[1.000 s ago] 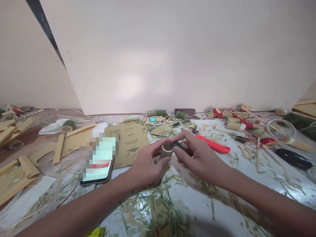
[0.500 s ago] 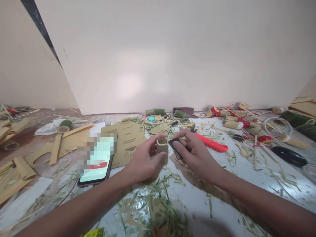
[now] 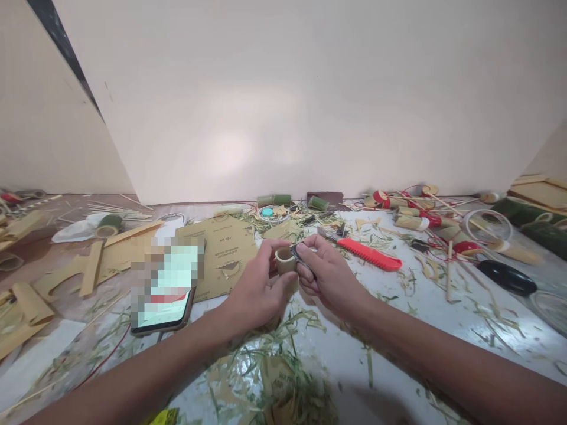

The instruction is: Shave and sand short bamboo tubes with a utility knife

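Observation:
My left hand [image 3: 257, 289] is wrapped round a short, pale bamboo tube [image 3: 287, 267], thumb on the near side and fingers behind. The tube stands roughly upright with its open end facing up. Between the thumb and fingers of my right hand [image 3: 330, 268] is a small dark piece that looks like folded sandpaper [image 3: 297, 252]. It touches the right side of the tube's rim. Just beyond my right hand lies a utility knife with a red handle [image 3: 372, 255]. A brown sheet of abrasive paper [image 3: 225, 242] lies behind my left hand.
A lit phone [image 3: 166, 289] rests at the left. Green shavings [image 3: 305, 336] litter the white surface. Bamboo pieces with red bands [image 3: 436, 221], clear tape rolls [image 3: 487, 227] and a black oval object [image 3: 507, 277] lie at the right. A pale upright panel [image 3: 287, 118] stands behind.
My right hand has moved left, bringing the dark sandpaper from beside the tube onto its rim. The tube now tilts a little more toward me, showing more of its opening. The view has shifted slightly.

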`<state>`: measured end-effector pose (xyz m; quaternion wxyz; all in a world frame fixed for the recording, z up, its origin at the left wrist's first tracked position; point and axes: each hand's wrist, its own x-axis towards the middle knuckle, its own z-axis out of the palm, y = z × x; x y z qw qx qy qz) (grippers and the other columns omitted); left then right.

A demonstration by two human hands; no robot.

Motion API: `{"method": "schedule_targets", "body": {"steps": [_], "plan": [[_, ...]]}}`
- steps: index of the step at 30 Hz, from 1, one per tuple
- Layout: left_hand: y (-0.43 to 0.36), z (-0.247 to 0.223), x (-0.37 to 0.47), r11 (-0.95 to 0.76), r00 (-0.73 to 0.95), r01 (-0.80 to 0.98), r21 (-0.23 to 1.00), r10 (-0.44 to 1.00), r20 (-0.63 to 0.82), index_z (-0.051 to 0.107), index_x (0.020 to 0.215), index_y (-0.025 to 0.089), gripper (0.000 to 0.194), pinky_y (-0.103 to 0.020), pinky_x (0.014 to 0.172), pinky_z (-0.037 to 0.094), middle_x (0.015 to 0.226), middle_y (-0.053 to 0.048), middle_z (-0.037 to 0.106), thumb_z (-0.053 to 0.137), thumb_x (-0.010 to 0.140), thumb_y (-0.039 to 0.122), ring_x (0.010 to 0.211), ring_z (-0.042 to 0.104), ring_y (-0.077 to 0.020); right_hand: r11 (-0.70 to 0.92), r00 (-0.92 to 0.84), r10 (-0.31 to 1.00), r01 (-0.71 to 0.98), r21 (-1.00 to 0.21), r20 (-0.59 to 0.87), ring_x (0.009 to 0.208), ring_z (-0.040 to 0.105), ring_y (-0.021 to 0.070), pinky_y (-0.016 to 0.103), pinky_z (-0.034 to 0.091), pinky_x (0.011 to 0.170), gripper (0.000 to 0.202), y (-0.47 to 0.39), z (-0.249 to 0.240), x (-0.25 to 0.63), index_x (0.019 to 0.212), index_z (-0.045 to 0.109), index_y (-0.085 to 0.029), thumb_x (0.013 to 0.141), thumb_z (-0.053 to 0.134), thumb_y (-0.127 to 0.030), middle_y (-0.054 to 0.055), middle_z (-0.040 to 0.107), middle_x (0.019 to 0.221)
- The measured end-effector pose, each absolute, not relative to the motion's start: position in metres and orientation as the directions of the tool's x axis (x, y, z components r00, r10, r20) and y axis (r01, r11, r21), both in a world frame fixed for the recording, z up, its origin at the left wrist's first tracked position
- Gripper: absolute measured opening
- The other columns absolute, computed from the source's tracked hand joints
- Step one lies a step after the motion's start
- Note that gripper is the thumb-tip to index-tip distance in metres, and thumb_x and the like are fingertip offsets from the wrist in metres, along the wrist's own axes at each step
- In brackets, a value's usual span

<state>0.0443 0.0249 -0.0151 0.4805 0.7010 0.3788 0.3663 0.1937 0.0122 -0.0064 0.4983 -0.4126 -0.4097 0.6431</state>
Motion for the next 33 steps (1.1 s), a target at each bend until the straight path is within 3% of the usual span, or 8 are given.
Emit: {"method": "schedule_targets", "body": {"steps": [5,10,17,25,33], "plan": [[0.023,-0.013,0.043,-0.304,0.454,0.306,0.902,0.88,0.143,0.04,0.118,0.022,0.032,-0.032,0.076,0.049,0.097,-0.004,0.064,0.053,0.089,0.022,0.089,0.063,-0.0193,-0.054,-0.043,0.998,-0.206,-0.977,-0.046,0.036,0.026,0.0073,0.019,0.023,0.038,0.028,0.012,-0.008,0.191,0.082,0.038,-0.026,0.088,0.058,-0.044,-0.014,0.036,0.04],[0.023,-0.011,0.045,-0.329,0.453,0.369,0.869,0.88,0.14,0.04,0.119,0.023,0.032,-0.034,0.073,0.048,0.089,-0.003,0.064,0.053,0.089,0.027,0.084,0.063,-0.0206,0.08,0.061,0.995,-0.062,-0.995,0.076,0.044,0.033,0.0073,0.021,0.027,0.044,0.025,0.009,-0.01,0.193,0.08,0.042,-0.024,0.089,0.057,-0.042,-0.011,0.04,0.052],[0.022,-0.006,0.046,-0.327,0.459,0.389,0.861,0.88,0.127,0.042,0.114,0.024,0.031,-0.03,0.069,0.047,0.086,-0.001,0.064,0.054,0.086,0.023,0.08,0.063,-0.019,0.116,0.054,0.992,0.027,-0.993,0.117,0.047,0.033,0.0089,0.023,0.026,0.045,0.024,0.007,-0.01,0.196,0.08,0.042,-0.024,0.091,0.054,-0.041,-0.01,0.038,0.056],[0.023,-0.006,0.045,-0.301,0.461,0.37,0.879,0.881,0.107,0.043,0.111,0.024,0.031,-0.031,0.071,0.049,0.086,-0.001,0.065,0.056,0.084,0.023,0.08,0.064,-0.0191,0.118,0.092,0.988,0.047,-0.992,0.122,0.049,0.031,0.0089,0.022,0.026,0.045,0.023,0.002,-0.013,0.195,0.08,0.041,-0.024,0.093,0.051,-0.039,-0.009,0.038,0.058],[0.024,-0.003,0.045,-0.253,0.444,0.343,0.905,0.892,0.082,0.043,0.113,0.024,0.033,-0.03,0.07,0.05,0.089,-0.002,0.064,0.055,0.082,0.018,0.08,0.065,-0.0184,0.077,-0.022,0.997,-0.112,-0.991,0.08,0.05,0.029,0.0082,0.021,0.026,0.046,0.023,-0.012,-0.025,0.191,0.087,0.04,-0.026,0.094,0.052,-0.043,-0.009,0.039,0.059]]}}
